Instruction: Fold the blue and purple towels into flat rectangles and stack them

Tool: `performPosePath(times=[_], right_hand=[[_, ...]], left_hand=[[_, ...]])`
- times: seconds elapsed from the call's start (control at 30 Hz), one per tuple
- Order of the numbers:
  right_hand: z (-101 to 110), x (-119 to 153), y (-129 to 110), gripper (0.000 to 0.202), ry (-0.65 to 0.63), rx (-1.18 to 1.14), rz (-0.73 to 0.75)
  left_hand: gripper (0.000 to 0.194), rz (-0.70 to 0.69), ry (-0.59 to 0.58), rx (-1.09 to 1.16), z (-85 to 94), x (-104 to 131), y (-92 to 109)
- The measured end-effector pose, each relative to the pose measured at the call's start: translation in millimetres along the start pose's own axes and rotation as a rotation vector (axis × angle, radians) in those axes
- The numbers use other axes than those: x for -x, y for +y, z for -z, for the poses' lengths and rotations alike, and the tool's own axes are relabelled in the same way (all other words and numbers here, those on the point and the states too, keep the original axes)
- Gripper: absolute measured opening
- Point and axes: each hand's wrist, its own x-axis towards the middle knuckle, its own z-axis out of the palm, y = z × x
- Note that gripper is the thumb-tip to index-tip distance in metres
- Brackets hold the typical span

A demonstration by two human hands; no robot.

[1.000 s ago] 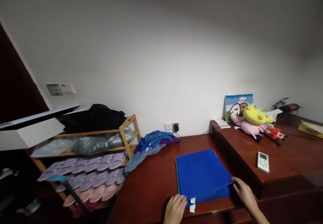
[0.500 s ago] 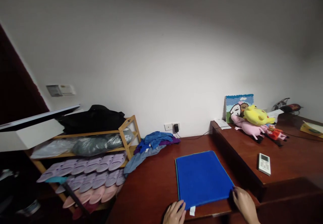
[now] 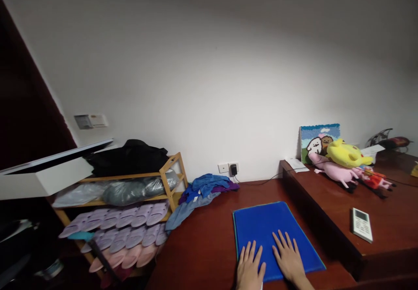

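A flat blue cloth [image 3: 261, 220] lies as a neat rectangle on the reddish-brown table [image 3: 196, 246], with thin greenish edges showing along its left side and top. My left hand [image 3: 250, 266] rests flat on its lower left part, fingers spread. To the right, my right hand [image 3: 289, 257] lies flat on the cloth's lower middle, its fingers also apart. Neither hand grips anything. Against the wall, a rumpled heap of blue, purple and grey-blue cloths [image 3: 205, 187] sits at the table's back left.
On the raised surface at right are a white remote control [image 3: 362, 224], a yellow plush toy [image 3: 348, 154], a pink plush toy [image 3: 336, 170] and a dog picture [image 3: 320, 137]. A wooden rack [image 3: 173, 185] with several slippers stands left. A black plug [image 3: 234, 170] trails a cable.
Both hands have moved from the cloth's lower corners onto its top face, with fingers now spread flat. The white tag at its near edge is now mostly hidden. The view has shifted slightly.
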Motion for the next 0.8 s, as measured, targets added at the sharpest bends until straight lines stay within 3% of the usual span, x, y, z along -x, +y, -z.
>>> performPosePath(times=[0.13,0.23,0.3,0.4,0.5,0.6,0.8], right_hand=[[0,3,-7,0.057,0.047,-0.022,0.044],[-2,8,-25,0.06,0.044,-0.091,0.181],[-9,11,-36,0.062,-0.003,-0.123,0.225],[-22,13,-45,0.061,-0.013,-0.126,0.2],[-30,9,-47,0.06,0.029,-0.099,0.181],[-29,-7,-45,0.058,0.062,-0.057,0.16],[-28,-76,-26,0.057,0.046,-0.002,0.119]], left_hand=[[0.06,-0.105,0.041,-0.025,-27.4,20,-35],[0.059,-0.09,-0.047,-0.05,-18.4,48,-88],[0.052,0.073,-0.149,-0.091,4.3,68,-131],[0.054,0.373,-0.257,-0.215,53.6,90,-194],[0.058,0.557,-0.349,-0.389,97.7,99,-241],[0.058,0.613,-0.434,-0.502,116.9,100,-263],[0.06,0.613,-0.455,-0.483,107.8,108,-274]])
